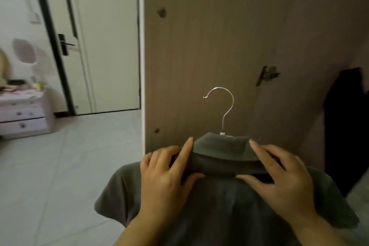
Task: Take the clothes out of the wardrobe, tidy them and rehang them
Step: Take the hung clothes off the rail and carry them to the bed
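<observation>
Left hand (165, 173) low in the centre of the frame, thumb tucked under the fold, fingers curled over the left end of the collar (221, 156), index finger stretched up along its edge: that's a pinch on the cloth. Right hand (279, 175) mirrors it on the collar's right end, fingers spread across the top, thumb pressed in beneath, gripping too. Between them the collar lies folded down, part of a grey-green polo shirt (219, 215) that fills the bottom centre, one short sleeve sticking out at lower left. The shirt sits on a hanger, and only its silver wire hook (222, 125) shows, rising from the collar with its open end to the left. Right behind stands the brown wood-grain wardrobe door (199, 46), with a metal hinge (268, 75) right of centre. At far right, a dark garment (343, 126) hangs. Over on the left are pale floor tiles (60, 166), a white room door (107, 46) with a black lever handle (64, 44), and a pale chest of drawers (24, 114) at the edge.
</observation>
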The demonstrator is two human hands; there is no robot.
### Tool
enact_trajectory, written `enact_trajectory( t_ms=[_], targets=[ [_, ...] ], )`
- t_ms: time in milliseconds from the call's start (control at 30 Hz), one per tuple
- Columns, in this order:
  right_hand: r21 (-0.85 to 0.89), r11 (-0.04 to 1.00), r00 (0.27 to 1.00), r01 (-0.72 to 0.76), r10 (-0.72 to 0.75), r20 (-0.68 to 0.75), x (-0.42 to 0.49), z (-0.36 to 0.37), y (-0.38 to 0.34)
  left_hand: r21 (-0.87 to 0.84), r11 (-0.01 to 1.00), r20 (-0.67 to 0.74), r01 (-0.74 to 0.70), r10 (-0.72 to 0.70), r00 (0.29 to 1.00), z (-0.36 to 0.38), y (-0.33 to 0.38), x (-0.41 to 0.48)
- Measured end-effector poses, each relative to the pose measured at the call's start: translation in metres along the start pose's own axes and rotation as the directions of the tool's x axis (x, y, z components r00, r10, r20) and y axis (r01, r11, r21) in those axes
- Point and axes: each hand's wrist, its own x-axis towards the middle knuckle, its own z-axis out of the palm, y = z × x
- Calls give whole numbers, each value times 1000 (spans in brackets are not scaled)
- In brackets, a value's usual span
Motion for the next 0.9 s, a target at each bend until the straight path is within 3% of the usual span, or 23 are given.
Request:
enact_trajectory(
  t_ms=[300,433,900],
  targets=[
    [372,916,989,149,-131,-73,33,61,-156,316,926,-100,206,-183,978,-129,-93,-70],
    [492,844,977,215,-183,-113,52,85,-242,459,853,-173,250,-190,966,-189,-142,-99],
    [789,448,889,421,-375,-262,142,174,-600,683,493,-431,539,-324,842,-411,-337,-214]
  ],
)
